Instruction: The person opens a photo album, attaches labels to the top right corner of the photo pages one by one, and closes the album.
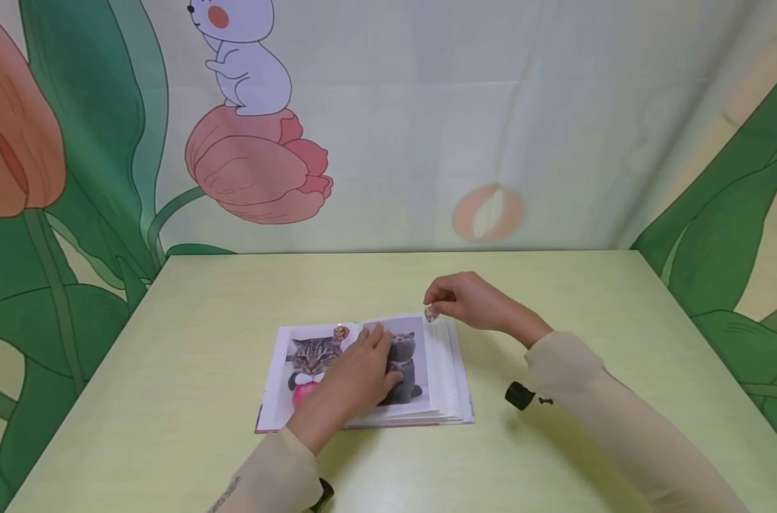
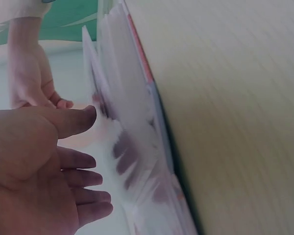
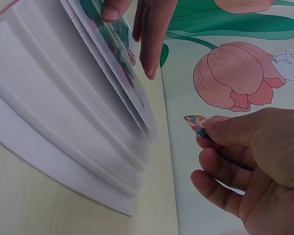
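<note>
White-paged album (image 1: 453,381), head view: I have it lying open on the surface (image 1: 189,370), holding a tabby photo (image 1: 314,353) and a grey-cat photo (image 1: 406,388); the left hand (image 1: 356,377) rests across the middle, hiding part of both.
Left-hand fingers (image 2: 81,178), left wrist view: extended, slightly apart; the album's contents blur.
Bright sticker (image 3: 192,122), right wrist view: small, multicoloured, partly covered; I see the right hand (image 3: 264,149) pinching it near the album's edge.
</note>
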Available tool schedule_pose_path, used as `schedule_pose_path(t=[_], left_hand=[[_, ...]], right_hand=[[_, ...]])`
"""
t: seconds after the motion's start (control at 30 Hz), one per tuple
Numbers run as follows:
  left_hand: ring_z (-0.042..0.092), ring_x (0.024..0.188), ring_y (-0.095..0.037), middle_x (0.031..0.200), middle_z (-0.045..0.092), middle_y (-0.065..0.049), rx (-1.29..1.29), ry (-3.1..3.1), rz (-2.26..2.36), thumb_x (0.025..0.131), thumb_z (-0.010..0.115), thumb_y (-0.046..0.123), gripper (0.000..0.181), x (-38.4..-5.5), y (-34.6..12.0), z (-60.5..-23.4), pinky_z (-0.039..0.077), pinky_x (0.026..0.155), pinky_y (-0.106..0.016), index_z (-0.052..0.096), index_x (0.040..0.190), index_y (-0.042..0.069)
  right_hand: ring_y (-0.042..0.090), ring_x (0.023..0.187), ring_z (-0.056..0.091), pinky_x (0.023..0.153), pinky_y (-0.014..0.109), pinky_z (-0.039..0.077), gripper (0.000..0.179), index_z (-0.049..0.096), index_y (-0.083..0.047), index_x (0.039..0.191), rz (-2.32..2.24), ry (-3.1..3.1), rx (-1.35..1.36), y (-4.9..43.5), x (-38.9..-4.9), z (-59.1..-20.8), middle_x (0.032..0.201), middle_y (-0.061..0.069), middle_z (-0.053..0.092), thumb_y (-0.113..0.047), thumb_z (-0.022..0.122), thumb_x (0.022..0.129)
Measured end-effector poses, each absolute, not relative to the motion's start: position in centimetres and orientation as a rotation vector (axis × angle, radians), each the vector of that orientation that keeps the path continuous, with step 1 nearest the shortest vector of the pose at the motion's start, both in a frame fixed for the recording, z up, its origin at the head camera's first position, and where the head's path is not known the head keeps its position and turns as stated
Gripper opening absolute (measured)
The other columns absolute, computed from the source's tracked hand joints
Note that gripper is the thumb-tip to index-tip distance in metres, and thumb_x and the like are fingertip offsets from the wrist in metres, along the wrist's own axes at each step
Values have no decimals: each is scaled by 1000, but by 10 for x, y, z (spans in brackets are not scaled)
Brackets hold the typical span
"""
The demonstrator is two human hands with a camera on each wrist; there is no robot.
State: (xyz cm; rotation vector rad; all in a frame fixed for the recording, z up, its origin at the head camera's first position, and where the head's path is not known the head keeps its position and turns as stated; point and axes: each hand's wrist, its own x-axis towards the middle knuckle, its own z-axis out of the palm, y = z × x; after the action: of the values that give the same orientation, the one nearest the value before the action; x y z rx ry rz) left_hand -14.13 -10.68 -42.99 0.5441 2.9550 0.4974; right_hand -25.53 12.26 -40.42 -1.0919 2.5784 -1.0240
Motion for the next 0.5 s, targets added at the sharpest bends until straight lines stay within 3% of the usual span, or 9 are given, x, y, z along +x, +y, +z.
schedule_pose_path(t=[0.33, 0.5], left_hand=[[34, 149, -43, 160, 40, -24, 566, 2920, 445, 102, 66, 29, 62, -149, -99, -437, 36, 117, -53, 48, 150, -7], [32, 150, -43, 161, 38, -23, 542, 2896, 459, 102, 67, 29, 63, -150, -96, -435, 36, 117, -52, 47, 150, -7]], right_hand=[[10, 77, 62, 69, 27, 50, 8, 75, -10, 93, -949, 2580, -1121, 111, -269, -412, 87, -5, 74, -6, 71, 98], [10, 75, 59, 67, 26, 48, 8, 75, -9, 91, -910, 2574, -1115, 107, -274, -417, 85, -4, 73, -6, 71, 98]])
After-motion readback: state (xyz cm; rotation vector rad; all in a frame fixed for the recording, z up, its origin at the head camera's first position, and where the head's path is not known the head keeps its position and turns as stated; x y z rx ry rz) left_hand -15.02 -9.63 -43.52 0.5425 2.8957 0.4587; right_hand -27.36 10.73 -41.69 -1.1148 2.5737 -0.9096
